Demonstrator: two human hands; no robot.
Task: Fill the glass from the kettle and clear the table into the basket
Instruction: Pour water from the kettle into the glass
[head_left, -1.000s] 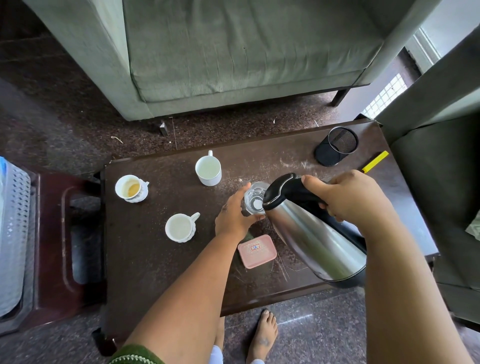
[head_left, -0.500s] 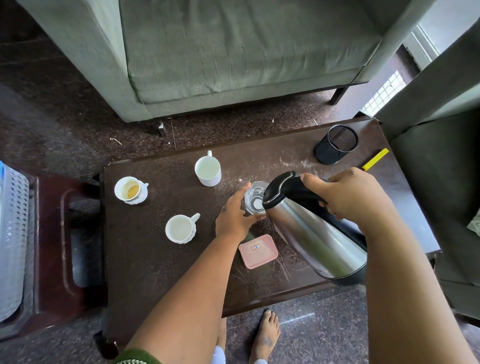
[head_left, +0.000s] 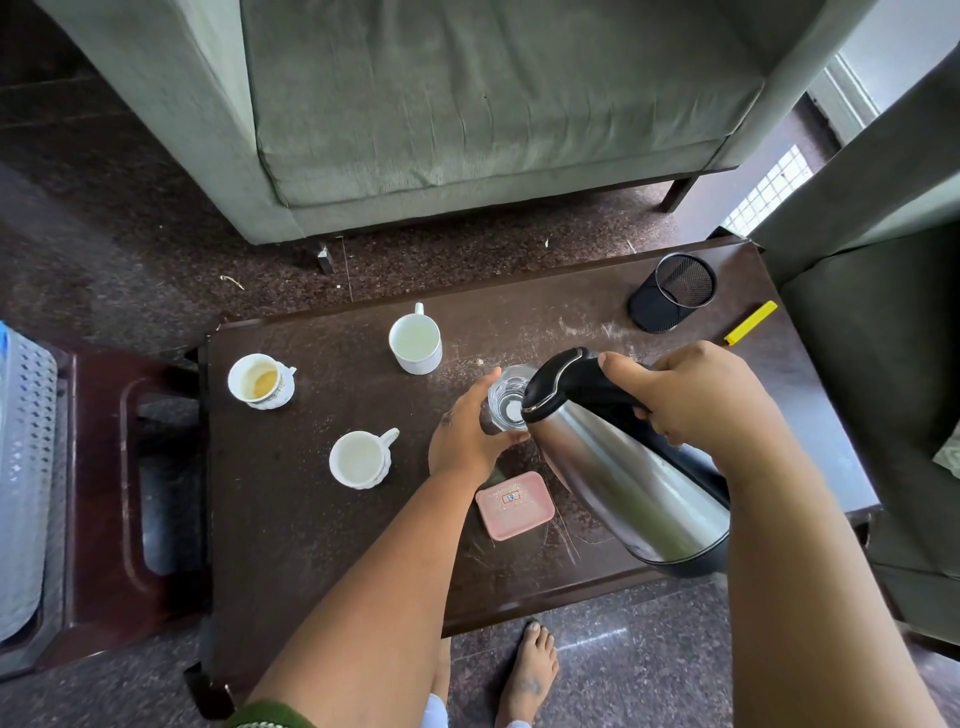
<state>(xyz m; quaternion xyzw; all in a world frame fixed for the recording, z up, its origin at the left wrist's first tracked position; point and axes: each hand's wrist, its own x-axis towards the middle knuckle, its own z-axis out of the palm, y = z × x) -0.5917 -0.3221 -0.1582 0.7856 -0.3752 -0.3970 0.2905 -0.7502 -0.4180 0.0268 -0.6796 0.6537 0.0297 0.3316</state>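
The step in hand appears to be the pour; clearing into the basket (head_left: 23, 493), a pale perforated plastic tub on the stool off the surface's left edge, is not yet begun.

Left to right on the dark, scuffed wooden surface (head_left: 311, 545):
- Stained cup (head_left: 258, 381), white ceramic, fluted, with a tan residue inside, near the left edge.
- Fluted cup (head_left: 361, 459), white, nearer the front edge.
- Plain mug (head_left: 415, 343), white, smooth, cylindrical, toward the far edge.
- Left hand (head_left: 465, 441), fingers curled round the glass (head_left: 506, 397), a clear tumbler standing upright at mid-surface.
- Pink box (head_left: 515, 505), flat, rounded corners, just in front of the glass.
- Kettle (head_left: 628, 467), brushed steel body with black lid and handle, tilted so its spout sits at the glass rim. No stream can be made out.
- Right hand (head_left: 696, 397), closed round the kettle handle.
- Mesh cup (head_left: 672, 292), black wire, and a yellow bar (head_left: 750, 323), at the far right corner.

Next move, as judged: tilt slowly, steady the glass, and stop below the rim.
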